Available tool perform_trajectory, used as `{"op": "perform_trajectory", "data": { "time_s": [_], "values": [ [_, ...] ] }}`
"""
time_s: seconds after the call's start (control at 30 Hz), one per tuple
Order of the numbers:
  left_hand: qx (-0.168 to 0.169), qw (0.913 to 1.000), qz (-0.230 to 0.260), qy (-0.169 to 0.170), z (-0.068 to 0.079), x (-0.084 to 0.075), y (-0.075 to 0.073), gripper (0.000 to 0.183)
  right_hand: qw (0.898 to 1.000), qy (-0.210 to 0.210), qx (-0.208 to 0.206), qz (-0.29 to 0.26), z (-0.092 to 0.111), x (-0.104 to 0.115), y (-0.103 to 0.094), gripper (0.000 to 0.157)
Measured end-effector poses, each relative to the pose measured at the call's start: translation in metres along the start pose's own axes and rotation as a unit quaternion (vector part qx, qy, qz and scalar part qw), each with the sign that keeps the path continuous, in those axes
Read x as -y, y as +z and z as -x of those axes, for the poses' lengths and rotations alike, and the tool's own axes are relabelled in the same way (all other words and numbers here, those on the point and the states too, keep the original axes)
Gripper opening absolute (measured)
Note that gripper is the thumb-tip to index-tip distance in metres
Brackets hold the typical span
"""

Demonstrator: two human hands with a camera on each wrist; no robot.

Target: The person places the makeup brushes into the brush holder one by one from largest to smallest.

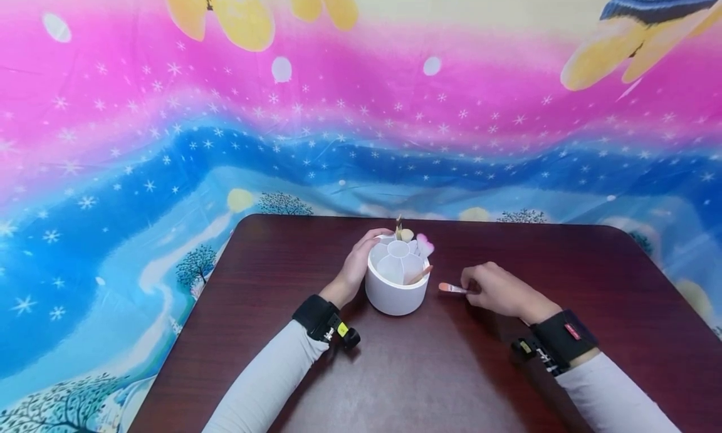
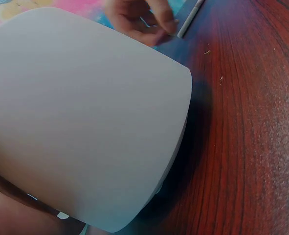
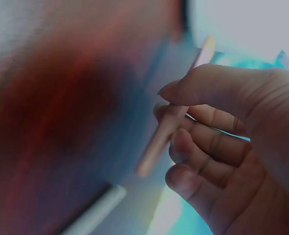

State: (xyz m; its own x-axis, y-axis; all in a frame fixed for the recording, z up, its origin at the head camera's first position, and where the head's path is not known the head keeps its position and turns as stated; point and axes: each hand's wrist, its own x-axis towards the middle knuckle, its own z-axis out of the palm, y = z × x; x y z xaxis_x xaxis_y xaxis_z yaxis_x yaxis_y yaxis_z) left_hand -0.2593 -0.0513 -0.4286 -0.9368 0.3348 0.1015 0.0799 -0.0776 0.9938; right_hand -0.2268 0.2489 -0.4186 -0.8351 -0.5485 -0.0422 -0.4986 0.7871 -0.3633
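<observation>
A white round brush holder [image 1: 396,300] with inner compartments stands upright on the table. My left hand [image 1: 354,264] holds its left side, fingers reaching along the rim toward the back; the holder's wall [image 2: 90,112] hides most of that hand in the left wrist view. Several brushes stand in the holder, among them a pink-and-white one [image 1: 424,245] and a cream-tipped one [image 1: 406,235]. To the right of the holder, my right hand [image 1: 496,289] pinches a makeup brush [image 1: 453,288] between thumb and fingers. Its orange bristles point left toward the holder, apart from it.
A dark reddish-brown table [image 1: 440,376] lies under everything. Near my right hand, a thin stick with a pale end [image 3: 102,208] lies low in the right wrist view. Behind the table hangs a colourful printed cloth [image 1: 361,119].
</observation>
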Motion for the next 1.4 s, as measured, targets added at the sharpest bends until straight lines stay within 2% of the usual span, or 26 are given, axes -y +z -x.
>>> {"op": "perform_trajectory", "data": {
  "time_s": [0.13, 0.27, 0.43, 0.57, 0.73, 0.87, 0.97, 1.03, 1.23, 1.4],
  "values": [
    [0.002, 1.0, -0.009, -0.004, 0.008, -0.014, 0.002, 0.039, 0.998, -0.019, -0.042, -0.037, 0.002, 0.005, -0.018, 0.015],
    [-0.001, 0.9999, -0.017, 0.0, 0.013, -0.025, 0.005, 0.039, 0.994, -0.037, -0.096, -0.046, 0.004, 0.018, -0.04, 0.015],
    [0.0, 0.9999, -0.011, 0.004, 0.007, -0.013, 0.002, 0.038, 0.985, -0.064, -0.145, -0.066, 0.007, 0.036, -0.062, 0.012],
    [-0.002, 1.0, -0.004, 0.004, -0.001, 0.001, -0.001, 0.038, 0.978, -0.081, -0.169, -0.095, 0.007, 0.051, -0.07, 0.01],
    [-0.01, 0.9998, -0.012, 0.009, -0.002, 0.006, 0.0, 0.037, 0.968, -0.09, -0.178, -0.15, 0.005, 0.074, -0.073, 0.005],
    [-0.014, 0.9997, -0.009, 0.016, -0.002, 0.007, 0.0, 0.036, 0.958, -0.078, -0.184, -0.207, 0.002, 0.101, -0.073, 0.007],
    [-0.016, 0.9996, -0.011, 0.019, -0.002, 0.008, 0.0, 0.038, 0.952, -0.072, -0.188, -0.23, -0.002, 0.117, -0.071, 0.009],
    [-0.016, 0.9995, -0.016, 0.02, -0.003, 0.009, 0.0, 0.039, 0.952, -0.076, -0.183, -0.234, -0.004, 0.122, -0.069, 0.009],
    [-0.012, 0.9997, -0.01, 0.019, -0.003, 0.009, 0.0, 0.037, 0.956, -0.086, -0.158, -0.231, -0.011, 0.126, -0.06, 0.01],
    [-0.013, 0.9997, -0.006, 0.018, -0.004, 0.009, -0.001, 0.036, 0.959, -0.077, -0.167, -0.217, -0.015, 0.107, -0.05, 0.014]
  ]
}}
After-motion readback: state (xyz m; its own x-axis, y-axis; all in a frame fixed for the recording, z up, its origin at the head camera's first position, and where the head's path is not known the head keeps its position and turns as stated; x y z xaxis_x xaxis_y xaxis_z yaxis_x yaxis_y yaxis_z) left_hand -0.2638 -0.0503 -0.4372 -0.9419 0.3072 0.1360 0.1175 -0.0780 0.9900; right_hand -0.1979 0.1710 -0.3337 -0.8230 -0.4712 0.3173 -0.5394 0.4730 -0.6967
